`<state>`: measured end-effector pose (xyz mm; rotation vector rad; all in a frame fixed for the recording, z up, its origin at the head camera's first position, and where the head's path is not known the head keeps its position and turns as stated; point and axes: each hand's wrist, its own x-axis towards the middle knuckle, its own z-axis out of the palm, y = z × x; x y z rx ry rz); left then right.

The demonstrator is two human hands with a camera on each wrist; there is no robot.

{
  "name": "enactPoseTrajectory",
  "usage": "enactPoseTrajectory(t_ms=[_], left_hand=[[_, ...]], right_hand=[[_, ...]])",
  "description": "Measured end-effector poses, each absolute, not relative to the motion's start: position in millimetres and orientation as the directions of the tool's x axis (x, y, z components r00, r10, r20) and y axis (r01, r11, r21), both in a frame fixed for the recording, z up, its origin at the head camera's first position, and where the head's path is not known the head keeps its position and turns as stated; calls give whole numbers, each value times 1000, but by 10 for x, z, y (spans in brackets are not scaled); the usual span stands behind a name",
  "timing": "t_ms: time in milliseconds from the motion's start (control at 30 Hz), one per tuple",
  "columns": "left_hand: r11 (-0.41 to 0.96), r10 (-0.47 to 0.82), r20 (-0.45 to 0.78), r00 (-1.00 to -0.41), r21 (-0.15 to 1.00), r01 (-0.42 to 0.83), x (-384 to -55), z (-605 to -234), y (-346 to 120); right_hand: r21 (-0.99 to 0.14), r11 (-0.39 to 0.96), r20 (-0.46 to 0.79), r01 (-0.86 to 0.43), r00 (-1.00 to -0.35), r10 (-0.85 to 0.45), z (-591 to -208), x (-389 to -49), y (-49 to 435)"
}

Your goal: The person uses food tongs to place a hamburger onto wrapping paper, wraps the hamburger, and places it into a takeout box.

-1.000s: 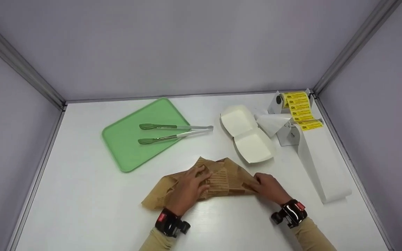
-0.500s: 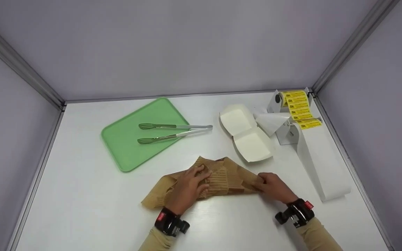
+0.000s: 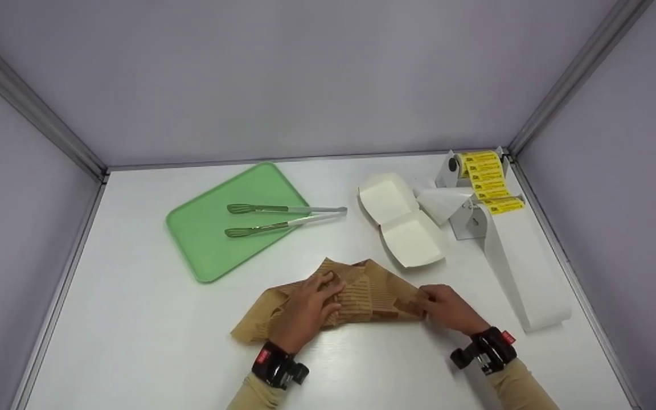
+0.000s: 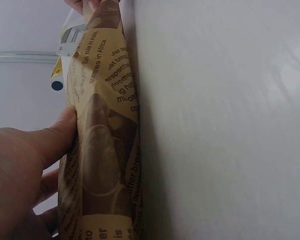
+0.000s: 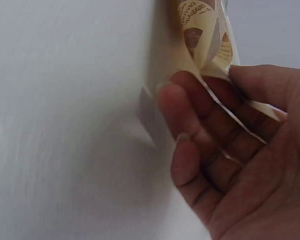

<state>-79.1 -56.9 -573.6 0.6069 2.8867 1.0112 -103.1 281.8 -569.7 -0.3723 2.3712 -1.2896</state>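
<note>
A brown wrapping paper [image 3: 357, 293] printed with newspaper-style text is folded into a long bundle at the front of the white table. Whatever is inside is hidden. My left hand [image 3: 303, 310] rests on top of the bundle, left of its middle, fingers spread. Seen from the left wrist, the thumb [image 4: 60, 132] lies against the printed paper [image 4: 101, 155]. My right hand [image 3: 447, 307] pinches the bundle's right end. In the right wrist view the loose paper end [image 5: 206, 55] runs between the thumb and curled fingers [image 5: 182, 107].
Behind the bundle lies an open white food box [image 3: 410, 236]. Metal tongs [image 3: 271, 225] rest partly on a green tray [image 3: 208, 239] at the back left. On the right stands a label dispenser with a yellow label roll [image 3: 487, 171], its white backing strip [image 3: 524, 273] trailing forward.
My right hand has shifted slightly to the right along with the paper's end, which is drawn out and flattened a little. The left hand stays in place on the bundle.
</note>
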Motion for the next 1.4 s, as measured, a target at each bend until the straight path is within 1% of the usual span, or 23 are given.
enactPoseTrajectory(t_ms=[67,300,433,500,767,933,1167,1400], left_hand=[[724,368,98,-925,593,351,-792,-5745,-562],[739,366,73,-928,583,337,-787,-5759,-545],[737,363,73,-929,587,334,-781,-5756,-546],[737,361,66,-930,590,328,-776,-5756,-546],[747,349,45,-936,590,307,-744,-5777,-524],[753,349,53,-935,579,314,-727,-5801,-503],[754,383,120,-916,532,385,-729,-5833,-488],[773,386,115,-915,501,389,-774,-5810,-493]], right_hand=[[-861,507,-206,-29,-892,-402,-5674,-1032,2771],[-913,398,-218,94,-935,-278,-5518,-1031,2534],[-936,329,-203,122,-953,-224,-5443,-1023,2372],[-942,312,-197,128,-959,-202,-5425,-1020,2287],[-956,203,-239,212,-964,-120,-5364,-994,1930],[-968,165,-215,192,-967,-139,-5337,-987,1745],[-966,123,-250,228,-946,-207,-5270,-996,1595],[-975,49,-221,216,-945,-239,-5220,-1036,1394]])
